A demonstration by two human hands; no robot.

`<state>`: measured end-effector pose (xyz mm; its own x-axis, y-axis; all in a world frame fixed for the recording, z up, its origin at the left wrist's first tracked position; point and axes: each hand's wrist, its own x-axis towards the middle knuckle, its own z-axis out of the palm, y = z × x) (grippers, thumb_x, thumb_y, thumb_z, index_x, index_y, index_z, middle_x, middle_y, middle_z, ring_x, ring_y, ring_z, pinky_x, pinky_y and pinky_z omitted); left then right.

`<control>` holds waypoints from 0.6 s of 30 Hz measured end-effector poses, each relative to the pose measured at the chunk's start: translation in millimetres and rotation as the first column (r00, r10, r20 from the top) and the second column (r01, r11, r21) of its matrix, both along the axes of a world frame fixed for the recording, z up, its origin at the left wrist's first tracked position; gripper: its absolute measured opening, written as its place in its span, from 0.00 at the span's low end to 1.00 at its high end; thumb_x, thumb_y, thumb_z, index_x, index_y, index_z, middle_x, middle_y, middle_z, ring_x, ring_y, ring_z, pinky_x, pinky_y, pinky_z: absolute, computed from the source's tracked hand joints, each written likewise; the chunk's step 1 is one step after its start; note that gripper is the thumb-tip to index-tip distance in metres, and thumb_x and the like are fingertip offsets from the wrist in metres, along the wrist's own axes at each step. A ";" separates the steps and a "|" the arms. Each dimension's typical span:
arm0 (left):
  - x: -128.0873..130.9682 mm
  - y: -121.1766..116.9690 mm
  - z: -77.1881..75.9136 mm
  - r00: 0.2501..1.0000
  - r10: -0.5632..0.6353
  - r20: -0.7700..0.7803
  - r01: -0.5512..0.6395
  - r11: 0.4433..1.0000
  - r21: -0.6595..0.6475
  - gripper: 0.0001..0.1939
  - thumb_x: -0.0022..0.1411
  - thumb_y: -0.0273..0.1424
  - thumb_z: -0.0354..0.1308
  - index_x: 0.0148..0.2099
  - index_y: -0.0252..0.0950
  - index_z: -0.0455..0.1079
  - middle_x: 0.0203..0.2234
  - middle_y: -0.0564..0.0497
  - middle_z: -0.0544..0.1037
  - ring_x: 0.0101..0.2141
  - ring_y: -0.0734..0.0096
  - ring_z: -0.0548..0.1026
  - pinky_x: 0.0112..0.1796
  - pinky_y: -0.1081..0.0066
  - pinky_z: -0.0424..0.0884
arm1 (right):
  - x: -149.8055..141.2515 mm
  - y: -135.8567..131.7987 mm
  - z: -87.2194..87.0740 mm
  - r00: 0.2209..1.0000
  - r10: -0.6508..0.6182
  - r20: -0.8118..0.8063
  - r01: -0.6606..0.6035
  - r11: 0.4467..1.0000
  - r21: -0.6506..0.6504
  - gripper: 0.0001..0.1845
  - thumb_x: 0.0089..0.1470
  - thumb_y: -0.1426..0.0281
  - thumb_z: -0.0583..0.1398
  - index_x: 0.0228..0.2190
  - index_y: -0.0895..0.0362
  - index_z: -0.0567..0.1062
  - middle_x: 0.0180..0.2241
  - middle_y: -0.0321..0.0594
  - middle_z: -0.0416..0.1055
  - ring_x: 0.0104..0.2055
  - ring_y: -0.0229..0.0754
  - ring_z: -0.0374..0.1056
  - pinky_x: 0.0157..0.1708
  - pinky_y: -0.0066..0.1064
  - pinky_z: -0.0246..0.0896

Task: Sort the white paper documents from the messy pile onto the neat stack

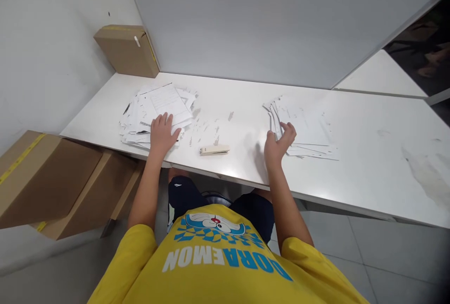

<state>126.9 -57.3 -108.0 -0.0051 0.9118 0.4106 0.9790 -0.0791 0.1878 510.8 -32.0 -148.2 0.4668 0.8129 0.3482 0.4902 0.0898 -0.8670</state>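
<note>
My left hand [162, 135] lies over the near right edge of a messy pile of white paper sheets [167, 100], palm down with the fingers stretched out. Beside its thumb is a small white crumpled bit [182, 134]. At the left edge of a second, flatter stack of papers [305, 121] is my right hand [279, 147]. Its fingers are bent over the sheets, and a gap shows between them and the thumb. A cream-coloured stapler [214, 150] rests on the table between the two hands, touched by neither.
The white table [242, 107] has grey scuff marks and a grey panel [246, 23] behind it. A cardboard box [128, 51] stands in the back left corner. More cardboard boxes [45, 177] are below the table's left edge. My legs are under the front edge.
</note>
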 end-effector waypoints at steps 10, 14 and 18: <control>17.2 -13.9 8.4 0.997 -0.056 -0.046 0.059 0.995 0.076 0.19 0.69 0.27 0.44 0.53 0.33 0.73 0.48 0.38 0.79 0.51 0.51 0.75 0.49 0.53 0.71 | -78.8 46.5 42.3 0.680 0.687 -0.255 -0.730 0.667 -0.151 0.10 0.56 0.65 0.56 0.37 0.54 0.74 0.42 0.44 0.76 0.47 0.46 0.72 0.54 0.42 0.63; 26.6 -18.5 5.8 0.995 -0.069 -0.078 0.077 0.992 0.097 0.20 0.70 0.25 0.41 0.51 0.31 0.74 0.45 0.37 0.80 0.46 0.52 0.78 0.43 0.55 0.74 | -119.2 60.2 59.5 0.387 0.717 -0.580 -0.922 0.317 -0.223 0.13 0.58 0.58 0.59 0.38 0.55 0.74 0.41 0.44 0.78 0.42 0.46 0.74 0.50 0.42 0.67; 37.8 -22.8 4.7 0.967 -0.227 -0.113 0.235 0.970 0.058 0.21 0.71 0.26 0.39 0.50 0.33 0.75 0.46 0.39 0.81 0.48 0.55 0.78 0.45 0.56 0.74 | -153.3 67.3 56.6 0.193 0.529 -0.826 -0.976 0.193 -0.104 0.11 0.58 0.61 0.61 0.36 0.56 0.74 0.35 0.44 0.79 0.42 0.47 0.75 0.50 0.42 0.70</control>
<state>164.6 -80.0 -103.3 0.2488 0.8520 0.4606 0.9466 -0.3147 0.0707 357.4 35.2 -91.7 -0.6664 0.6920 -0.2776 -0.0838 -0.4395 -0.8944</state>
